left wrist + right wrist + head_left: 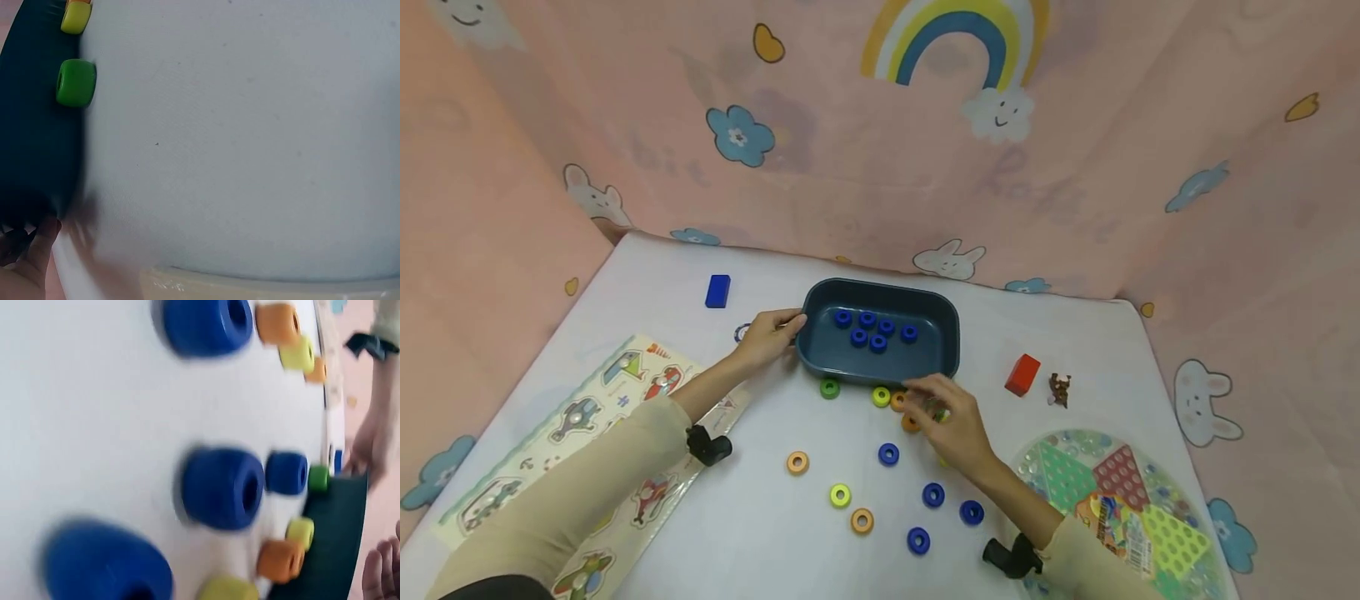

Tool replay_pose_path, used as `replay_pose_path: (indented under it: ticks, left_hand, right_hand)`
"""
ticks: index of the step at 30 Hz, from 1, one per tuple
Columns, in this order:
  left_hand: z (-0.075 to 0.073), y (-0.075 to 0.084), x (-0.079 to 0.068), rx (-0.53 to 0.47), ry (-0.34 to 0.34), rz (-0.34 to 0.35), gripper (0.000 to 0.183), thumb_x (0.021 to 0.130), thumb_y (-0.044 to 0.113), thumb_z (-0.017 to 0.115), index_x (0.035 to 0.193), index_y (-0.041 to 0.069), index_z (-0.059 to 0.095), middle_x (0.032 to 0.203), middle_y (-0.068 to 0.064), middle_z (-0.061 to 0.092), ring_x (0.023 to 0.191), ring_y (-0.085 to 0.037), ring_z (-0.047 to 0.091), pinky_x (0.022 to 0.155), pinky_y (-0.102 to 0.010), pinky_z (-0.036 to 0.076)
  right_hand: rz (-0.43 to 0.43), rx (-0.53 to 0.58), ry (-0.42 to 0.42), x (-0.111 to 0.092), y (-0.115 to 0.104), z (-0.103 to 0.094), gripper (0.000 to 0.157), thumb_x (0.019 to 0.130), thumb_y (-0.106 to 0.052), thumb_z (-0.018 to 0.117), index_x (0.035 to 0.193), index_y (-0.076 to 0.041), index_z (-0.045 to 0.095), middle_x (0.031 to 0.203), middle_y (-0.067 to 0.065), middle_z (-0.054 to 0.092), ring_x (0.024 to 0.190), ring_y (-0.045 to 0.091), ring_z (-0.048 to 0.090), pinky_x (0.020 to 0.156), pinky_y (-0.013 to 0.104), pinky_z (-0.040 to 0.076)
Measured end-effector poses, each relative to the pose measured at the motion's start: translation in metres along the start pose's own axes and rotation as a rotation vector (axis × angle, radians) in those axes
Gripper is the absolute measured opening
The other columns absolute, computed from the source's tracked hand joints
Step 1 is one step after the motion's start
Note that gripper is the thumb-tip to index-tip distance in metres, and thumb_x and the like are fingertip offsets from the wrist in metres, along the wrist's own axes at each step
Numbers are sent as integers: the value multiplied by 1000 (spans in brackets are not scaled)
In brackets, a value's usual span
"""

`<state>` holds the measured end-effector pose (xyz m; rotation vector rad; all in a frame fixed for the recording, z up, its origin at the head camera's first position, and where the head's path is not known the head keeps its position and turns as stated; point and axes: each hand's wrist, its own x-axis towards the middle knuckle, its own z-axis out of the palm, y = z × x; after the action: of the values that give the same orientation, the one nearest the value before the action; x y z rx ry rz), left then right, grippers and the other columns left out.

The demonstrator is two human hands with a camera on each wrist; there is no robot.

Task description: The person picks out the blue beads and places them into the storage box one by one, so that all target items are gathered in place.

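Observation:
My left hand (766,340) grips the left end of a dark blue tray (932,348), thumb on the rim. Several blue ring beads (843,323) lie inside the tray. Near its front right corner is my right hand (953,421), fingers loosely bent and no bead visible in them. It partly covers orange beads (909,429) and a few others on the table. Along the tray's front side sit a green bead (829,395) and a yellow bead (881,405). More blue beads (933,504) are scattered closer to me, among orange and yellow ones.
A sticker sheet (580,450) lies under my left forearm. By my right forearm is a round board with coloured patches (1063,479). A red block (1022,375) and a small brown figure (1059,390) stand to the right; a blue block (717,292) sits back left.

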<state>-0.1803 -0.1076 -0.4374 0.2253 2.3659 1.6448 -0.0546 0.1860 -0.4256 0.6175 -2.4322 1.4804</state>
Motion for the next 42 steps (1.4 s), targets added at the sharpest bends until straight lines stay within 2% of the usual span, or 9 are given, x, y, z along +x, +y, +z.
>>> replay_pose_path:
  ticks: [3, 8, 13, 21, 27, 32, 34, 37, 42]
  left_hand:
    - [0, 0, 0, 9, -8, -4, 42, 99, 19, 46, 130, -9, 45, 122, -26, 53, 106, -33, 57, 79, -29, 51]
    - [1, 1, -2, 10, -15, -23, 43, 99, 20, 45, 131, -7, 45, 124, -24, 53, 106, -31, 57, 80, -30, 51]
    - [0, 2, -3, 29, -9, -17, 42, 99, 20, 45, 132, -7, 44, 126, -24, 51, 109, -31, 55, 81, -31, 51]
    - [1, -1, -4, 59, 5, 15, 43, 99, 21, 45, 132, -7, 44, 128, -24, 50, 111, -31, 54, 81, -32, 51]
    - [3, -3, -7, 81, 15, 14, 46, 99, 25, 44, 134, -5, 42, 129, -22, 49, 112, -30, 53, 83, -34, 50]
    - [3, -4, -9, 111, 31, 13, 46, 99, 26, 43, 134, -4, 43, 130, -22, 49, 111, -30, 53, 82, -35, 51]
    - [3, -4, -9, 105, 33, 15, 46, 99, 26, 44, 134, -4, 44, 130, -22, 49, 110, -30, 54, 82, -35, 51]
    - [4, -3, -9, 99, 33, 24, 46, 99, 25, 44, 133, -5, 44, 130, -22, 49, 111, -30, 53, 82, -35, 51]
    - [5, -2, -7, 107, 30, 26, 45, 99, 25, 45, 133, -5, 45, 129, -22, 49, 112, -29, 52, 85, -37, 49]
  right_hand:
    - [90, -12, -126, -17, -9, 10, 23, 79, -8, 73, 102, -8, 67, 88, -1, 62, 73, 10, 55, 56, 23, 49]
    - [222, -141, -271, -40, -7, 22, 32, 73, -11, 79, 103, -10, 67, 95, -5, 59, 68, 10, 52, 54, 19, 45]
    - [250, -210, -298, -51, -2, 30, 35, 71, -10, 80, 104, -11, 67, 100, -7, 55, 69, 11, 53, 56, 19, 44]
    - [240, -203, -316, -47, 1, 32, 34, 74, -10, 78, 105, -10, 66, 97, -8, 55, 72, 10, 52, 59, 19, 46]
    - [160, -119, -265, -26, -5, 19, 35, 72, -4, 78, 105, -8, 66, 93, -5, 56, 73, 17, 55, 58, 25, 48]
    - [117, -66, -246, 7, -4, 5, 34, 74, -1, 76, 105, -5, 66, 96, -2, 58, 74, 19, 56, 56, 28, 49]
    - [113, -92, -244, 23, -1, 0, 32, 75, -4, 76, 105, -6, 66, 98, -2, 58, 75, 16, 56, 56, 26, 49]
    - [116, -137, -266, 48, 8, -8, 32, 76, -6, 76, 106, -6, 66, 98, 0, 58, 77, 12, 56, 57, 25, 49]
    - [128, -197, -364, 88, 25, -17, 33, 76, -4, 75, 108, -3, 65, 98, 4, 58, 78, 14, 57, 63, 28, 48]
